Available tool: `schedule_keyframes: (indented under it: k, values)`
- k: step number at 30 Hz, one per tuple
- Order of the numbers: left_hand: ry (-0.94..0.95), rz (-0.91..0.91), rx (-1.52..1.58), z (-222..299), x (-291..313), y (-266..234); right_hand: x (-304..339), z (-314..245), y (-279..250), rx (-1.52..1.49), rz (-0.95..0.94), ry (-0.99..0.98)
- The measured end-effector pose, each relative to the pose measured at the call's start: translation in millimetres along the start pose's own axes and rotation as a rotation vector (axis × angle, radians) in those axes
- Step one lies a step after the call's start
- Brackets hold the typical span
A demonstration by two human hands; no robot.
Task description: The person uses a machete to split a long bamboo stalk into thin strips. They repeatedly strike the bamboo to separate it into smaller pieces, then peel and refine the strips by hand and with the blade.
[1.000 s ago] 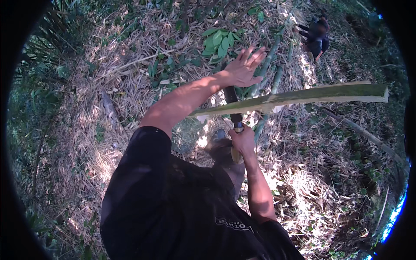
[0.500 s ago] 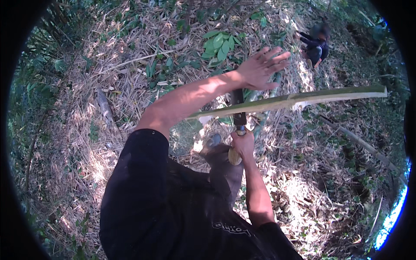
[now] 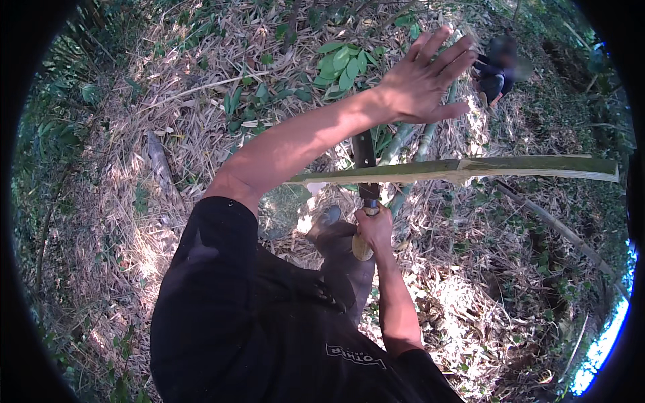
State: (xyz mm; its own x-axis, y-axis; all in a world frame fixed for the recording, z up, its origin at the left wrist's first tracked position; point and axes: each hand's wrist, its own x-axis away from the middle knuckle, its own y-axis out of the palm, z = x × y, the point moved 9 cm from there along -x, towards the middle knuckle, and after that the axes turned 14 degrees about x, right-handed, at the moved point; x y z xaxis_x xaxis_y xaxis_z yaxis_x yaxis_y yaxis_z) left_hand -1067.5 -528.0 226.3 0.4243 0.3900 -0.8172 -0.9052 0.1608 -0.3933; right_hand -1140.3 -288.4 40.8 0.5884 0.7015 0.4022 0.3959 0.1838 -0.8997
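Left hand [image 3: 420, 80] raised, fingers spread, right hand [image 3: 373, 227] fisted low

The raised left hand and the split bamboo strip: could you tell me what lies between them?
In the head view, nothing solid: the open left hand hangs above the bamboo strip, with leaf litter and green stalks on the ground behind.

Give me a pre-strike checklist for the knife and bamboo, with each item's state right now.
1. Right hand closed on the knife handle: ok.
2. Left hand away from the blade, raised and open: ok.
3. Bamboo strip held steady: not ok, no hand grips it.
4. Blade set against the strip: cannot tell, the strip hides the contact.
5. Bystander out of the swing path: ok, seated far off.
6. Leg clear below the blade: cannot tell.
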Motion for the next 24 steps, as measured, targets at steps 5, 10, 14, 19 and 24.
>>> schedule_keyframes:
  k: [5, 10, 14, 19, 24]
  values:
    - [-0.088, -0.081, 0.047, -63.5, 93.7, 75.4, -21.1, -10.8, 4.7, 0.045, 0.035, -0.05]
    - [0.037, 0.129, 0.102, 2.1, -7.9, -10.7, -9.0, 5.7, 15.0, 0.01, 0.165, -0.131]
    - [0.036, -0.304, -0.076, -83.2, 146.1, 101.0, -0.8, -43.5, 18.5, 0.018, 0.013, -0.184]
    - [-0.445, 0.071, 0.249, -100.5, 123.5, 28.5, 2.3, -13.1, 69.4, 0.017, 0.37, -0.489]
    - [-0.228, 0.199, 0.88, 64.9, 70.7, -135.2, -22.1, 1.3, 98.4, -0.074, 0.072, -0.249]
